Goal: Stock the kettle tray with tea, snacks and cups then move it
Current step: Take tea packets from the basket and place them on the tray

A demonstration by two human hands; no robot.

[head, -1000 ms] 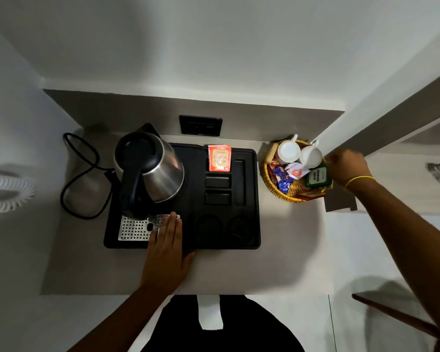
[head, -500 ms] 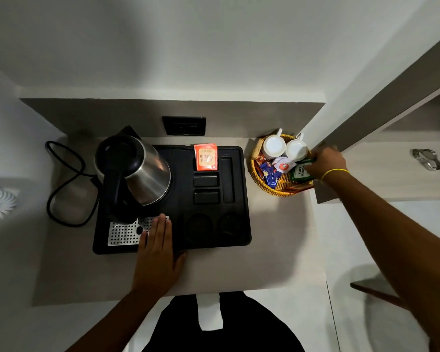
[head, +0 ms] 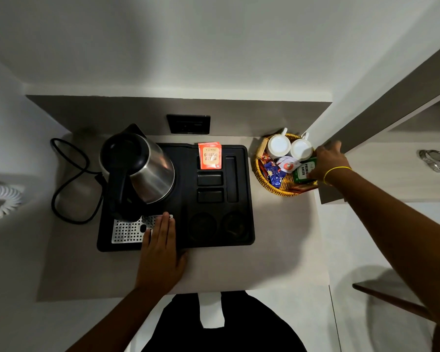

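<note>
A black kettle tray [head: 241,224] lies on the counter, with a steel kettle [head: 140,168] at its left. An orange tea packet [head: 210,155] sits in the tray's top compartment. The other slots and the two round cup wells hold nothing. To the right stands a yellow wicker basket [head: 261,177] with two white cups [head: 290,148], blue and red snack packets and a green tea packet [head: 304,170]. My right hand [head: 327,161] rests in the basket with its fingers on the green tea packet. My left hand [head: 160,246] lies flat on the tray's front edge.
The kettle's black cord [head: 69,179] loops on the counter at the left. A black wall socket [head: 188,123] is behind the tray. A wall corner stands just behind the basket. A wristwatch [head: 433,160] lies on the shelf at the right.
My right hand has come down from the basket's right rim onto the green tea packet. My left hand has stayed on the tray.
</note>
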